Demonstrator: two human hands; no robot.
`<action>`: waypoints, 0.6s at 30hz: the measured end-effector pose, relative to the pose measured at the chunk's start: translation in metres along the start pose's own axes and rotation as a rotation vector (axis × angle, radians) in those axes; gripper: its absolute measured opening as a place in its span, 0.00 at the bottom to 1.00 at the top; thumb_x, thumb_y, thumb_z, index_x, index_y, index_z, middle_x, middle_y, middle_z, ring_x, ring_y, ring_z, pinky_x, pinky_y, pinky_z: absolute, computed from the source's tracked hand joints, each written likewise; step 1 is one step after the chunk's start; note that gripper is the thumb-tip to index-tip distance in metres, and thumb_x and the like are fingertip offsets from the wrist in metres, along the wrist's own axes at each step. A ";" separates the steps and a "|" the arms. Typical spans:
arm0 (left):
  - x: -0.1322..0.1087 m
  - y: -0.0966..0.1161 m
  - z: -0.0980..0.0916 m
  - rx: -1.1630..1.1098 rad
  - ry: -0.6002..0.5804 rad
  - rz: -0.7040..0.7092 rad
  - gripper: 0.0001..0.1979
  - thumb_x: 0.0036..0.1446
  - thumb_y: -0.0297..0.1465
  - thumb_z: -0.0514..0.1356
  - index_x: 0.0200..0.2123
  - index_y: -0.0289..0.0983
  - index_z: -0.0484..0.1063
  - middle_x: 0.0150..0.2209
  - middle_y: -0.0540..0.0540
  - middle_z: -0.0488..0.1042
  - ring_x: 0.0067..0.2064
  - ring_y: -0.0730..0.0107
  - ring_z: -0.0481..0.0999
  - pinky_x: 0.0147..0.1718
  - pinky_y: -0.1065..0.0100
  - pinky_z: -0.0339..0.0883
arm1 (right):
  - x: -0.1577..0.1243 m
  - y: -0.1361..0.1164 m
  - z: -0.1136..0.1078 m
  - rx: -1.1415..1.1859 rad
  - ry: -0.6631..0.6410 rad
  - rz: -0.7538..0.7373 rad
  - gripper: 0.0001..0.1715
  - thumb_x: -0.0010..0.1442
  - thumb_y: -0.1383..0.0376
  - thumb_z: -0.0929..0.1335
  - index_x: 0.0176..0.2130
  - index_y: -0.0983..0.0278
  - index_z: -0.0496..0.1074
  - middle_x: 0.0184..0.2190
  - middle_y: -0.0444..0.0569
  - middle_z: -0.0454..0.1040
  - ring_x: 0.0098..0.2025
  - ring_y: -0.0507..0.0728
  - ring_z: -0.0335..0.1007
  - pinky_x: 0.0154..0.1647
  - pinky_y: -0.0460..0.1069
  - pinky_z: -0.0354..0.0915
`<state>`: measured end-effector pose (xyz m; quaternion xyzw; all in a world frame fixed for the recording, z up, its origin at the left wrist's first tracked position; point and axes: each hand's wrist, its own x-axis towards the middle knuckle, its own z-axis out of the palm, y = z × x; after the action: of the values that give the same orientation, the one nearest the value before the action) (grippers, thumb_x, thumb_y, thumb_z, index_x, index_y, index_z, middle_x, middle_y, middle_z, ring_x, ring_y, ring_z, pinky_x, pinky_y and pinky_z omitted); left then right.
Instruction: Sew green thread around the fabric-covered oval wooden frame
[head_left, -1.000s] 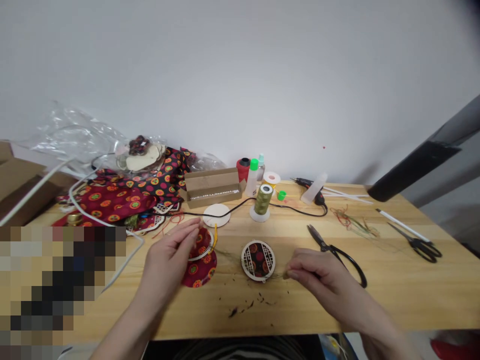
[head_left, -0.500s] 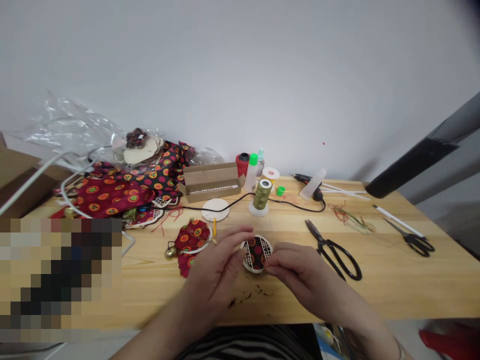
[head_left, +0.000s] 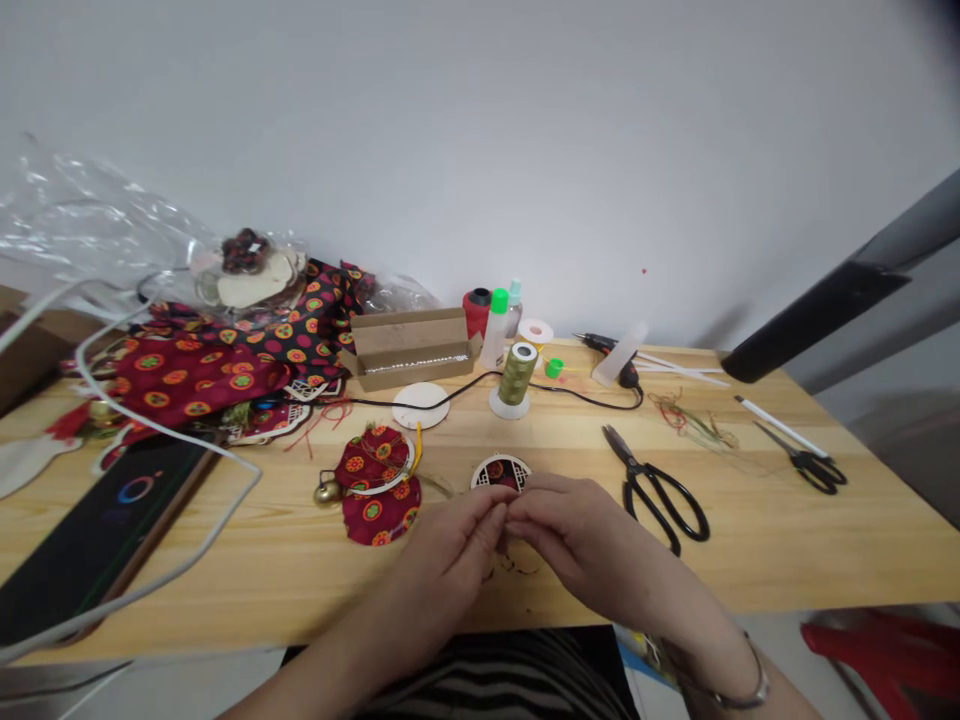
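Note:
A small round ornament [head_left: 495,470] with a pale lattice frame over dark patterned fabric lies in front of me, its near part hidden behind my fingers. My left hand [head_left: 463,540] and my right hand [head_left: 566,525] meet at its near edge, fingertips pinched together. Whatever sits between those fingertips is too small or hidden to make out. Left of them rest a red patterned fabric piece [head_left: 382,512] and a similar round one with a pale rim [head_left: 371,462], a brass bell [head_left: 326,490] beside it. Dark scraps [head_left: 517,568] are scattered just below my hands.
Black-handled scissors [head_left: 652,490] lie to the right, smaller scissors [head_left: 814,468] farther over. Behind stand a green thread spool [head_left: 517,378], an open cardboard box [head_left: 412,365] and a glue gun [head_left: 600,345]. A dark-screened device [head_left: 112,530] and white cable [head_left: 244,500] are at left.
Both hands have come together over the near part of the round ornament, covering more of it. My left fingers, spread before, are now pinched. The view has shifted slightly.

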<state>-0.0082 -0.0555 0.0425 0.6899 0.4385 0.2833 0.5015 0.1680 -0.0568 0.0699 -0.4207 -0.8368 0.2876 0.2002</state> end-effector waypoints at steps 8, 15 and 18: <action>0.003 -0.007 0.000 -0.141 -0.005 -0.130 0.12 0.58 0.34 0.56 0.39 0.38 0.78 0.33 0.49 0.79 0.38 0.64 0.75 0.39 0.69 0.63 | -0.003 0.009 -0.002 0.014 0.090 0.045 0.08 0.62 0.70 0.64 0.33 0.63 0.72 0.30 0.43 0.71 0.33 0.49 0.66 0.34 0.44 0.60; 0.006 -0.007 0.001 -0.217 0.043 -0.215 0.12 0.53 0.37 0.60 0.31 0.37 0.81 0.29 0.48 0.80 0.34 0.63 0.74 0.34 0.69 0.63 | -0.002 0.014 0.000 0.113 0.152 0.044 0.08 0.61 0.72 0.65 0.32 0.63 0.73 0.29 0.42 0.72 0.33 0.48 0.67 0.34 0.42 0.61; 0.006 -0.008 0.001 -0.283 0.059 -0.215 0.11 0.53 0.37 0.61 0.33 0.39 0.82 0.30 0.49 0.81 0.35 0.63 0.75 0.35 0.69 0.63 | -0.002 0.016 0.002 0.173 0.172 0.047 0.08 0.61 0.72 0.66 0.33 0.63 0.73 0.29 0.42 0.72 0.33 0.48 0.68 0.35 0.43 0.62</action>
<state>-0.0075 -0.0502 0.0341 0.5531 0.4801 0.3068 0.6079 0.1776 -0.0511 0.0581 -0.4444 -0.7785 0.3261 0.3002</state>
